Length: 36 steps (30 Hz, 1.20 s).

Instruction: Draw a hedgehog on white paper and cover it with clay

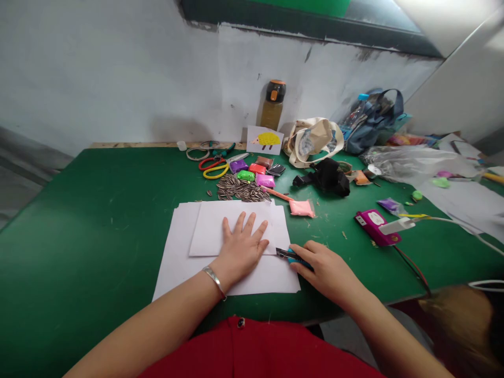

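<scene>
My left hand (242, 247) lies flat with spread fingers on a folded white sheet (208, 226), pressing it down. Under that sheet is a stack of larger white paper (173, 273). My right hand (325, 268) is closed around a utility knife (292, 255) with a blue handle and dark front end. The knife's tip touches or nearly touches the folded sheet's lower right corner; its blade is too small to make out. Just beyond the paper are a heap of sunflower seeds (240, 190) and a pink clay packet (302, 208).
Scissors (216, 167), several coloured clay packets (258, 168) and a hedgehog picture (264, 140) stand behind the seeds. A bottle (273, 105), a cloth bag (313, 142) and a black strap bundle (331, 177) are farther back. A purple power strip (376, 226) with a cord lies right.
</scene>
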Available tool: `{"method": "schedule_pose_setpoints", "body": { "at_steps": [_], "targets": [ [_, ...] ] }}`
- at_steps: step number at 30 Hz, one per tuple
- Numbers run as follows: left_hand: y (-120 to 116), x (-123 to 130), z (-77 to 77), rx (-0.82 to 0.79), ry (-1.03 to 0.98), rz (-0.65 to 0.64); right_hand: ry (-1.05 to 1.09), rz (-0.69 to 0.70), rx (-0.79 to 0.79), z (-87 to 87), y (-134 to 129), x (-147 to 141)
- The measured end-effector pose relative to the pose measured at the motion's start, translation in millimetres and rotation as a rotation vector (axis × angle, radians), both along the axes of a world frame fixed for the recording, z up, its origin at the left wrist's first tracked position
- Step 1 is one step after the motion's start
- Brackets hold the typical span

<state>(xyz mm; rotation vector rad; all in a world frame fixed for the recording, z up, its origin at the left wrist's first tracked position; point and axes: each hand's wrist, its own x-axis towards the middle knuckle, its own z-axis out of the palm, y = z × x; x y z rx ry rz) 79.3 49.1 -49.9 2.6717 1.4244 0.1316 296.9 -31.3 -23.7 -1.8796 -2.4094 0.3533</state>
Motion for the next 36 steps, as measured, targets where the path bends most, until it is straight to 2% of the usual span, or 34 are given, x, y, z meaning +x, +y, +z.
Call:
{"method": "schedule_pose_setpoints", "body": {
  "at_steps": [10, 19, 27, 32, 36],
  "targets": [
    [0, 1, 1.5, -0.013, 0.004, 0.009, -0.002, 0.006, 0.012, -3.3, -7, 7],
    [1, 1, 1.7, -0.014, 0.002, 0.006, -0.011, -0.102, 0.063, -5.4, -16, 2],
    [0, 2, 2.6, -0.030, -0.010, 0.015, -0.023, -0.090, 0.113, -4.4, -11, -27],
    [1, 2, 1.5, -0.043, -0.015, 0.023, -0.011, -0.067, 0.142, -7.3, -16, -27],
    [1, 2, 1.2, -0.043, -0.018, 0.029, -0.041, -0.104, 0.129, -6.5, -17, -34]
  ]
}}
